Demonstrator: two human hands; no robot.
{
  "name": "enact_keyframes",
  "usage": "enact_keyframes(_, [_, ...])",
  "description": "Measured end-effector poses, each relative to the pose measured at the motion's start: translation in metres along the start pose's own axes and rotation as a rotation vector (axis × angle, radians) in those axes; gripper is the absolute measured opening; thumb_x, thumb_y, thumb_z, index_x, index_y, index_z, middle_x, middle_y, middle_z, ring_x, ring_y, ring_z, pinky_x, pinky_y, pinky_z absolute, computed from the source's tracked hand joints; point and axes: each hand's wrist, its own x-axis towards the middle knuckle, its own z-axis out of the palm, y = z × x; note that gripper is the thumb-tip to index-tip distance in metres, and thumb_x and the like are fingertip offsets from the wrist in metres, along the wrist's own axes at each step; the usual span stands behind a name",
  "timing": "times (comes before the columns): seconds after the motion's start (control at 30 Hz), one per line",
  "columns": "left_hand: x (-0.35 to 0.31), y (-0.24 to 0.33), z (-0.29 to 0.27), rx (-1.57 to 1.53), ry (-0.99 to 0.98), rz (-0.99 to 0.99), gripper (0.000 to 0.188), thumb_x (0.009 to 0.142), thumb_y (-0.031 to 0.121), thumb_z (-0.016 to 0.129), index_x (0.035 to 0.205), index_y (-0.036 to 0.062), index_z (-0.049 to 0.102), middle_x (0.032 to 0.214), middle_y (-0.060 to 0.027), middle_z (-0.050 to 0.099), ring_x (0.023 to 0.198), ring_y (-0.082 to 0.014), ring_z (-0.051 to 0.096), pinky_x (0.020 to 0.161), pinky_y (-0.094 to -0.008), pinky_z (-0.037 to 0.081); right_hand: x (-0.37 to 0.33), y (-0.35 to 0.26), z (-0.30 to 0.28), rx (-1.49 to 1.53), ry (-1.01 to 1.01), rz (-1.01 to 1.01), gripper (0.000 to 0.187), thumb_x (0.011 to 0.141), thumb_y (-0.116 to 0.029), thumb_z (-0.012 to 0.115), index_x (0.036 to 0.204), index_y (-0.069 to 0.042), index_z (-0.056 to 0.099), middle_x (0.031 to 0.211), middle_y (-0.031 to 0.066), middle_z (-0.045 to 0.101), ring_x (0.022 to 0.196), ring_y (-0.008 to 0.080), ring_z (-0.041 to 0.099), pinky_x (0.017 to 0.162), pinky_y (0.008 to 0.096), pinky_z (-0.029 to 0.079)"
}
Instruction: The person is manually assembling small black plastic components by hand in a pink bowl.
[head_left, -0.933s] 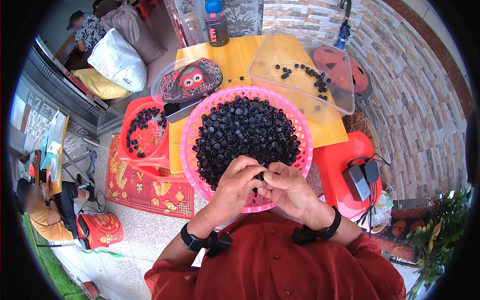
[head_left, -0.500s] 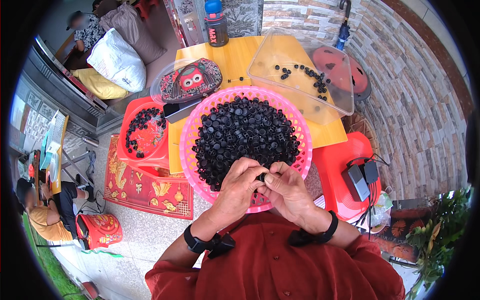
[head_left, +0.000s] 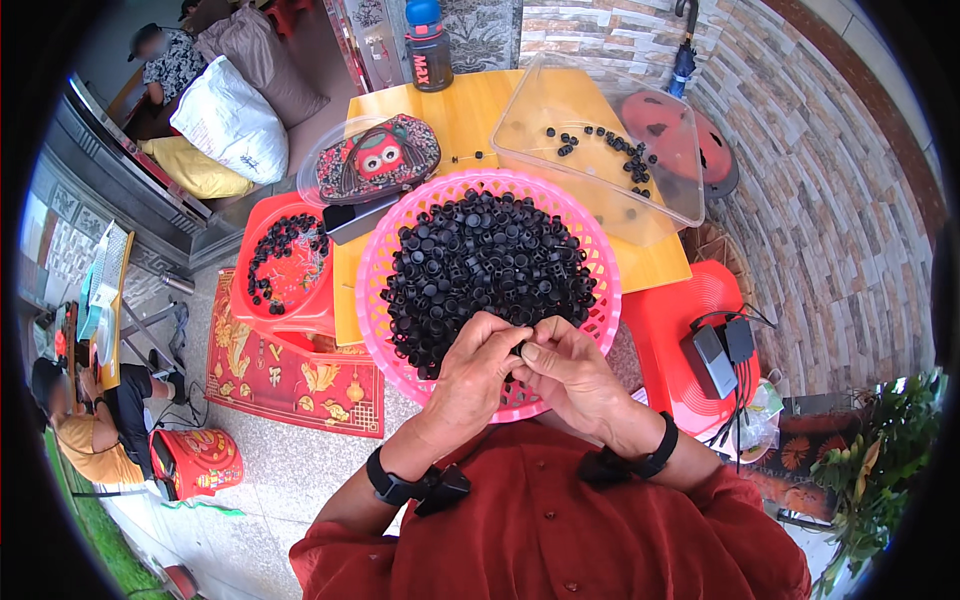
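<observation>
A pink perforated plastic basket sits before me, heaped with small black plastic caps. Over its near edge my two hands meet. My left hand pinches a small black cap between thumb and fingers. From the other side, my right hand has its thumb and fingertips closed on the same cap. My fingers cover most of it, so its exact shape is hidden.
On the yellow table stand a clear plastic bin with several black caps, an owl-patterned case and a blue-lidded bottle. Red stools flank it, one holding more caps, the other black electronic boxes. Another person sits far left.
Both hands stay together over the basket's near edge. My fingers have shifted slightly around the cap, covering more of it. The whole view has moved a little.
</observation>
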Motion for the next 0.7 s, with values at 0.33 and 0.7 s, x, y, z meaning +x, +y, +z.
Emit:
enact_keyframes(0.33, [0.013,-0.003,-0.043,0.238,-0.046,-0.283,0.031,0.078,0.011,0.067,0.105,-0.0003,0.056,0.096,-0.0157,0.053,0.086,-0.0327,0.056,0.073,-0.0402,0.046,0.046,-0.142,-0.054,-0.041,0.213,-0.423,0.009,0.087,0.001,0.058,0.096,0.0,0.057,0.087,0.0083,0.061,0.082,0.0183,0.062,0.071,0.0238,0.053])
enact_keyframes(0.7, [0.004,-0.014,-0.033,0.18,-0.265,-0.307,0.028,0.078,0.012,0.069,0.102,-0.0022,0.061,0.09,-0.0132,0.059,0.074,-0.0248,0.061,0.067,-0.0336,0.048,0.054,-0.135,-0.042,-1.144,0.113,-0.529,0.016,0.086,-0.006,0.062,0.1,0.0,0.063,0.09,0.0088,0.066,0.082,0.0197,0.065,0.072,0.0294,0.052])
